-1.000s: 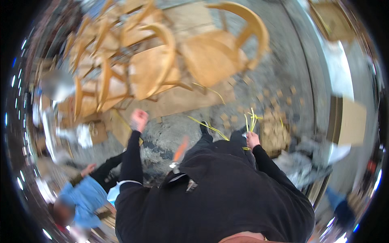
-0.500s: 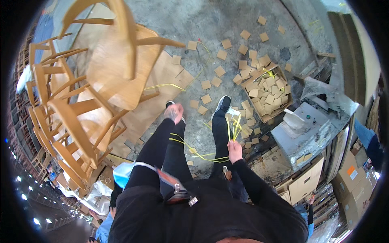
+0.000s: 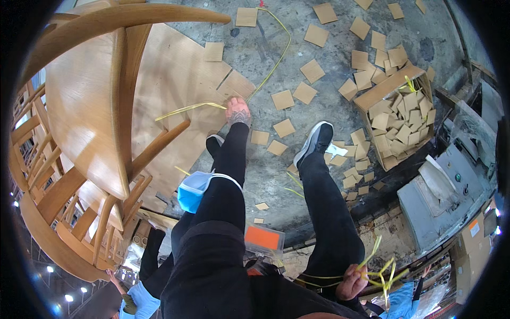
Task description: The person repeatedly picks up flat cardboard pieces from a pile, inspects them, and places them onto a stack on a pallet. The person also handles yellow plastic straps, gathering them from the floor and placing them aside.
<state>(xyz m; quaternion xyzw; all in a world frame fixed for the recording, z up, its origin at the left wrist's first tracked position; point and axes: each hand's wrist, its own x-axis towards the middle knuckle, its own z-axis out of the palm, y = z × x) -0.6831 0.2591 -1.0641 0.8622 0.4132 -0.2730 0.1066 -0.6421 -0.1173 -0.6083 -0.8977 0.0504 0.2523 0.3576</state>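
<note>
My left hand [image 3: 237,110], tattooed at the wrist, reaches down to the floor and is closed on a yellow strap [image 3: 280,58]. One end of that strap runs left over a cardboard sheet [image 3: 170,69]; the rest curves away across the concrete. At the lower right, near my thigh, my right hand [image 3: 350,282] grips a loose bunch of yellow straps [image 3: 385,274], bent and tangled. A blue and white face mask [image 3: 194,191] hangs by its loop from my left arm.
Wooden chairs [image 3: 85,111] crowd the left side, one close to my left arm. Small cardboard squares [image 3: 312,70] lie scattered over the floor. An open carton [image 3: 385,87] at the right holds many more. Beyond it stands a grey metal machine [image 3: 441,196]. Other people in blue [image 3: 141,303] appear behind.
I have bent lower. My left hand has moved down onto the yellow strap on the floor. My right hand, still holding its straps, has drawn back toward my body.
</note>
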